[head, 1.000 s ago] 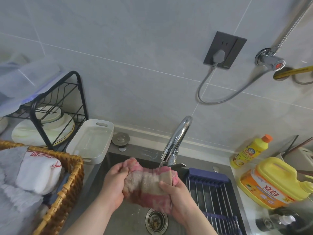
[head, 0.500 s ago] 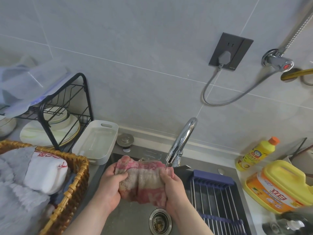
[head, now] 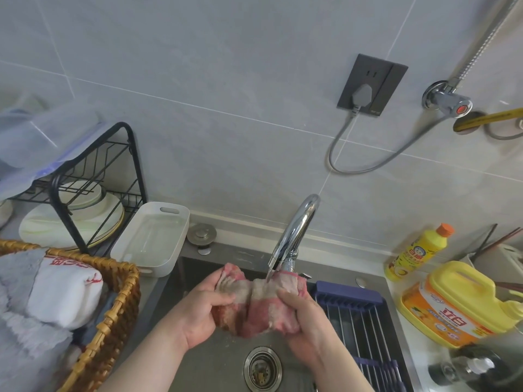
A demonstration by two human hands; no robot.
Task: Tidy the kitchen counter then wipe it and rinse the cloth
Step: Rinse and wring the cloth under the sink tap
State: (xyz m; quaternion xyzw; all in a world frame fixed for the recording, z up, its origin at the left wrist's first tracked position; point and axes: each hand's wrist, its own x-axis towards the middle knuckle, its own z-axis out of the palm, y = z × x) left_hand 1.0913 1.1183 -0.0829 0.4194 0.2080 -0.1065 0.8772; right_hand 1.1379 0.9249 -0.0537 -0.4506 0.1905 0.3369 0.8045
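A wet pink and beige cloth [head: 259, 302] is bunched between both my hands over the grey sink [head: 215, 360]. My left hand [head: 202, 309] grips its left end, my right hand [head: 304, 318] grips its right end. A thin stream of water runs from the chrome tap [head: 297, 230] onto the top of the cloth. The drain [head: 262, 369] lies directly below the cloth.
A blue-framed wire rack [head: 365, 329] fills the sink's right side. A white dish [head: 152, 236] and a black plate rack [head: 93, 190] stand at the left, a wicker basket [head: 113, 315] of towels nearer. Yellow detergent bottles [head: 464, 304] stand at the right.
Both hands have pushed the cloth closer together and squeezed it into a tighter bunch under the running water. The view has shifted slightly.
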